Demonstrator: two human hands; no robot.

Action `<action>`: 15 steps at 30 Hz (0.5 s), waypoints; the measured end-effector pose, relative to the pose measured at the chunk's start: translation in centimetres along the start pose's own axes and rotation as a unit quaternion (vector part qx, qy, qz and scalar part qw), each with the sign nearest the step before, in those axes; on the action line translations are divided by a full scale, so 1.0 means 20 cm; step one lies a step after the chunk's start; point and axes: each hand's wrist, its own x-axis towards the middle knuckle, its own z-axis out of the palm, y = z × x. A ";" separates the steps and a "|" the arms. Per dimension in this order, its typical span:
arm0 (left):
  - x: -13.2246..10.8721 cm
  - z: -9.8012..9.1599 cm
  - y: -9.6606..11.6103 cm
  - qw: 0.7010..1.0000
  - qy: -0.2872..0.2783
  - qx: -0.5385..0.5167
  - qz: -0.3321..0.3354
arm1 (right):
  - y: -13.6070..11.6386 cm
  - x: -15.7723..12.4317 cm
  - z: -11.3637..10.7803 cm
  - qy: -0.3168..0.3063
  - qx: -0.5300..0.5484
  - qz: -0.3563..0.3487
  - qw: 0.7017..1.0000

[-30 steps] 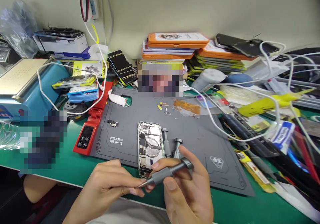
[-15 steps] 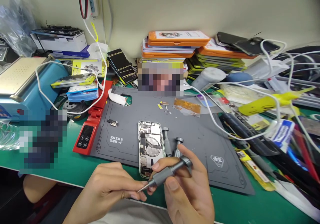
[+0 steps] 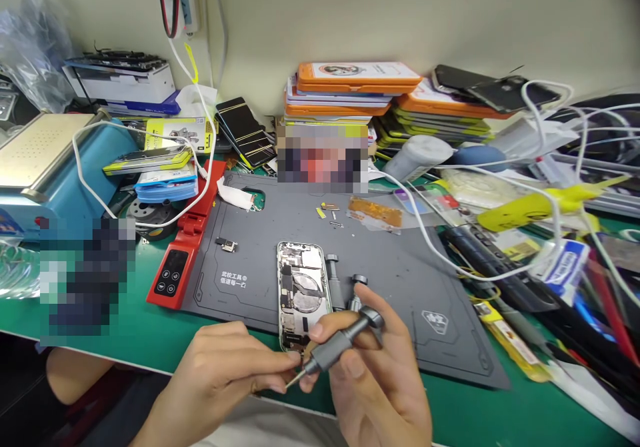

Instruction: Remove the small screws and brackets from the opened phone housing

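A grey precision screwdriver [image 3: 333, 352] is in my right hand [image 3: 383, 374], its cap near the raised index finger and its thin bit pointing down and left. My left hand [image 3: 225, 370] is closed in a pinch right at the bit's tip; anything small between those fingertips is hidden. Just beyond my hands an opened phone [image 3: 305, 294] lies on the grey work mat [image 3: 390, 247], its inner parts exposed. Next to the phone, a second screwdriver [image 3: 333, 280] and another capped one [image 3: 359, 280] are on the mat, the latter partly behind my right hand.
A small phone part [image 3: 227, 244] and several tiny pieces [image 3: 330, 212] lie on the mat. A red device [image 3: 173, 274] borders its left side. Orange cases [image 3: 350, 80] are stacked behind. A white cable [image 3: 425, 234] loops over the right side, near a yellow bottle [image 3: 530, 207].
The screwdriver's tip has shifted slightly right relative to the mat, and both hands have moved a little to the right with it. The phone and loose parts stay put.
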 end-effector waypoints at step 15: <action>0.00 0.09 -0.01 0.972 0.029 0.230 0.032 | -0.07 0.20 0.11 0.043 -0.227 -0.282 0.931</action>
